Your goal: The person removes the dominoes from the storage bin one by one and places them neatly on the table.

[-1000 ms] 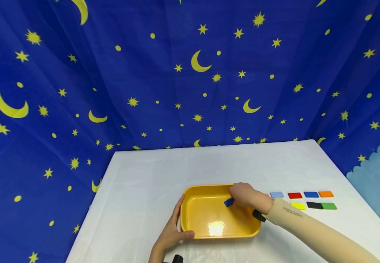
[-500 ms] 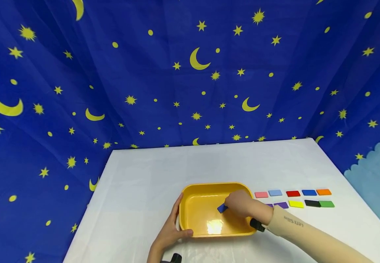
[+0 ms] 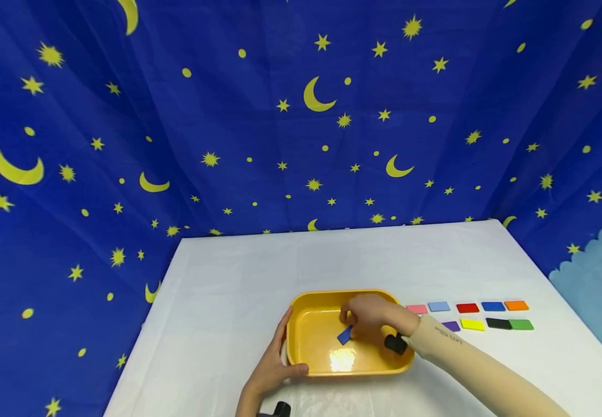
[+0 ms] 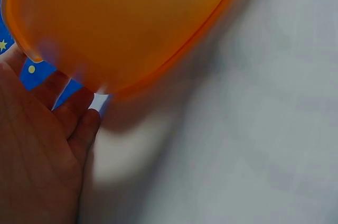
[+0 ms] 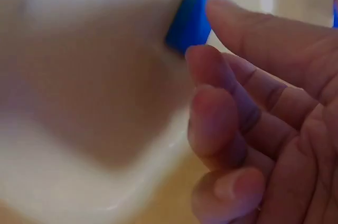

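A yellow plastic tub [image 3: 314,370] stands on the white table. My left hand [image 3: 272,366] grips its left end, thumb at the front rim and fingers along the outer wall; the left wrist view shows those fingers [image 4: 58,102] against the orange-looking wall. Inside the tub is one small blue rectangular block [image 3: 345,335]. My right hand [image 3: 369,313] is over it in the tub, with thumb and index finger parted. In the right wrist view the thumb tip overlaps the edge of the blue block [image 5: 195,15], and the other fingers are loosely bent.
Right of the tub lie two rows of flat coloured blocks, among them a pink block [image 3: 417,309], a light blue block [image 3: 439,306], a red block [image 3: 467,308], a yellow block [image 3: 473,325] and a green block [image 3: 521,325]. A blue star-patterned cloth [image 3: 259,116] hangs behind the table.
My right hand has carried the blue block left and toward the front of the tub, and its fingers have parted from the block. The left hand stays at the rim.
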The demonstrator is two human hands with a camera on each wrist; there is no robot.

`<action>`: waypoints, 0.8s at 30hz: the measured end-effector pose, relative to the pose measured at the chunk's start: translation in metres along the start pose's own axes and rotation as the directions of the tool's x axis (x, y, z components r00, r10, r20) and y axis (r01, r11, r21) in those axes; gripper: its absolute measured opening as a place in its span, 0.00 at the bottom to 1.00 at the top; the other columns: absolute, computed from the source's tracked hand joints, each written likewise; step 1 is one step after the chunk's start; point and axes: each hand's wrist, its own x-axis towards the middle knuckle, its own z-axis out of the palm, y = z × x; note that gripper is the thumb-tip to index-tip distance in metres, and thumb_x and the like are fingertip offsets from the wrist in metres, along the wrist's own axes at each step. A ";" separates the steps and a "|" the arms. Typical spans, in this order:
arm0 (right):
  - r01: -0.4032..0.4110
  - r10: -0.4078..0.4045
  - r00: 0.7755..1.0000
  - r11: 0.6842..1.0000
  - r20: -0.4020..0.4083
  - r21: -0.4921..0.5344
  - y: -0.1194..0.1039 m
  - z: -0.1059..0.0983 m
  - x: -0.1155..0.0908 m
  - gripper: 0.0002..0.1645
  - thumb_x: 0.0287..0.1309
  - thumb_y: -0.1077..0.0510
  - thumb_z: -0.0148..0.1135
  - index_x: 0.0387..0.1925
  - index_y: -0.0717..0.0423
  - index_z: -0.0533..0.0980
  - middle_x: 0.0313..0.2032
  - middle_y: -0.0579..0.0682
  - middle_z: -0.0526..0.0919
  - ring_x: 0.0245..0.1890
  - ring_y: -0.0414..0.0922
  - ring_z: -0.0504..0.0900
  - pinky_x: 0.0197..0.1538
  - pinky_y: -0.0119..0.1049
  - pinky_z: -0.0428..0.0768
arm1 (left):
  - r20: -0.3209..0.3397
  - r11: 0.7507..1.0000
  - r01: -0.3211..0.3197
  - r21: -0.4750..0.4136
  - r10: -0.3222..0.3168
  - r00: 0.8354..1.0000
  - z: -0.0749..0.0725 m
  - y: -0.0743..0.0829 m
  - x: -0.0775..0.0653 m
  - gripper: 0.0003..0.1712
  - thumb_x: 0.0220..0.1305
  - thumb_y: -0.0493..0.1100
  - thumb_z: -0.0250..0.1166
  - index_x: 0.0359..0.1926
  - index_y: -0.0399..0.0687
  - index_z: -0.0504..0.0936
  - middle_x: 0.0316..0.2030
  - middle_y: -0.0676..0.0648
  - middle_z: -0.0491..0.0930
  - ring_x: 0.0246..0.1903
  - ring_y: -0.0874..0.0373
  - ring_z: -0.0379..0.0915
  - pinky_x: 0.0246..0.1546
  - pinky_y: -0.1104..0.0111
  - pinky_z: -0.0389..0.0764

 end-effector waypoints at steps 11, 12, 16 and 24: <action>0.074 -0.081 0.996 0.983 0.037 0.166 0.018 0.011 0.003 0.16 0.47 0.56 0.75 0.26 0.53 0.72 0.19 0.38 0.67 0.20 0.34 0.64 0.27 0.28 0.65 | -0.010 1.000 -0.020 0.016 0.021 1.000 0.000 0.002 0.000 0.64 0.44 0.46 0.78 0.75 0.68 0.44 0.73 0.51 0.46 0.70 0.50 0.42 0.63 0.41 0.44; 0.073 -0.080 0.996 0.984 0.037 0.164 0.019 0.012 0.004 0.16 0.47 0.55 0.75 0.25 0.53 0.73 0.19 0.37 0.67 0.20 0.33 0.64 0.27 0.28 0.65 | -0.011 1.000 -0.024 0.017 0.024 1.000 0.000 0.002 0.000 0.64 0.44 0.45 0.78 0.75 0.68 0.44 0.73 0.50 0.46 0.70 0.49 0.42 0.63 0.41 0.44; 0.067 -0.073 0.997 0.986 0.032 0.152 0.020 0.013 0.005 0.17 0.46 0.53 0.75 0.23 0.53 0.73 0.18 0.37 0.68 0.20 0.33 0.65 0.26 0.28 0.66 | -0.007 0.999 -0.036 0.026 0.037 0.999 0.000 0.002 0.000 0.64 0.45 0.46 0.78 0.75 0.67 0.44 0.73 0.49 0.46 0.70 0.48 0.42 0.63 0.40 0.44; 0.039 -0.037 0.999 0.988 -0.012 0.148 0.023 0.018 0.007 0.19 0.46 0.46 0.74 0.20 0.49 0.73 0.17 0.36 0.68 0.19 0.33 0.65 0.26 0.29 0.66 | -0.011 1.000 -0.022 0.011 0.022 1.000 0.001 0.000 0.001 0.65 0.43 0.48 0.78 0.74 0.70 0.44 0.73 0.52 0.45 0.70 0.51 0.41 0.63 0.42 0.43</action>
